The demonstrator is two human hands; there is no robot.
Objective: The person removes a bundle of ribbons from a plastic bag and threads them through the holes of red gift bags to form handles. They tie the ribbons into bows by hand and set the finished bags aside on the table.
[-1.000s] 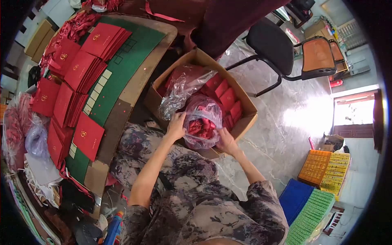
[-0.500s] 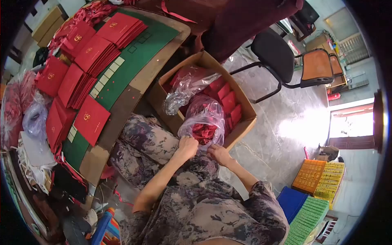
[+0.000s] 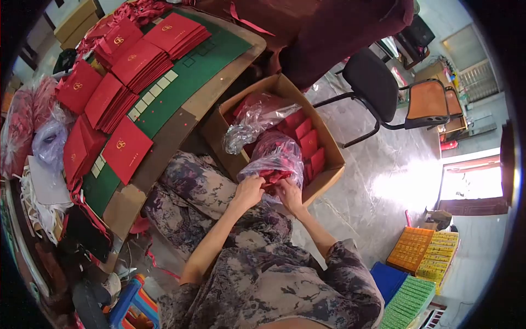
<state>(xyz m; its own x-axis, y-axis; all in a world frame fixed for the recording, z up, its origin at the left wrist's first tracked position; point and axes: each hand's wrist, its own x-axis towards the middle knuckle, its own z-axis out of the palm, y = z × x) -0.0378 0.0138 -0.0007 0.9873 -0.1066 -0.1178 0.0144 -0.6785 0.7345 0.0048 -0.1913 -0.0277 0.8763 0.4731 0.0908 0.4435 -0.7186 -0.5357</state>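
Note:
A clear plastic bag point(image 3: 262, 165) filled with red ribbon-like pieces lies at the near side of an open cardboard box point(image 3: 325, 185). My left hand point(image 3: 250, 190) grips the left side of the bag's mouth, its fingers curled over the rim. On the right side of the mouth, my right hand point(image 3: 289, 193) has its fingers bent over the plastic and down against the red pieces point(image 3: 275, 176). Its fingertips are partly hidden inside. Behind the bag, red packets point(image 3: 308, 143) stand in the box beside crumpled clear plastic point(image 3: 244, 131).
Stacks of red envelope-like folders point(image 3: 139, 64) lie on a green-topped table point(image 3: 212, 54) at the left. A black chair point(image 3: 372, 82) stands beyond the box. Orange point(image 3: 411, 248), yellow, blue and green stacks sit on the floor at the right.
Both hands have moved up slightly, and the right hand's fingers have gone from the bag's near edge into its mouth. The view has shifted a little.

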